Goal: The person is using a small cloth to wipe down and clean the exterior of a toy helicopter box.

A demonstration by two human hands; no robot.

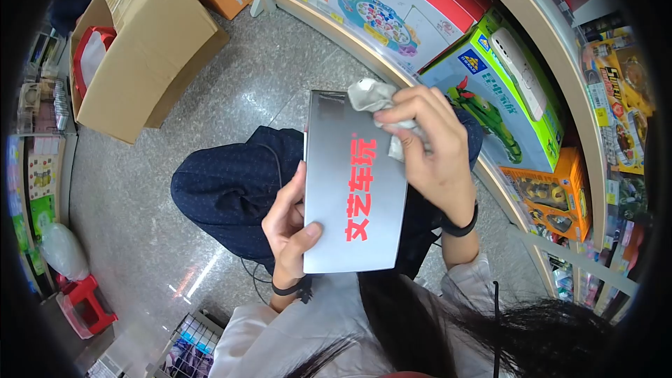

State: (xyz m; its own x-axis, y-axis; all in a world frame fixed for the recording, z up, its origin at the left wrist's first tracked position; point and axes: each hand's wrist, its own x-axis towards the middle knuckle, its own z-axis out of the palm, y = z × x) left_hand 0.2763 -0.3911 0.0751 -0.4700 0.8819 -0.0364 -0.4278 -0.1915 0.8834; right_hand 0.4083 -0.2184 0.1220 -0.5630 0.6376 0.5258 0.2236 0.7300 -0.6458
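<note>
Quick look: left hand [288, 220] is clamped on the lower left edge of the box [353, 182], thumb on top, fingers behind, propping it over the lap at mid-frame. Right hand [430, 147] has a cloth [371, 94] bunched in its fingers, pressed on the box's top right corner.

Progress imo: wiping is underway. Cloth's only at the top end, can't tell if the lower half is done, no obvious dust tho.

Box is flat, rectangular, matte silver-grey w/ big red lettering, sharp edges, prob card. Cloth is soft, crumpled, pale grey.

Bg: brown carton [140, 49] on speckled polished floor [266, 77], glossy toy packages [490, 91] on a curved shelf [553, 35].
</note>
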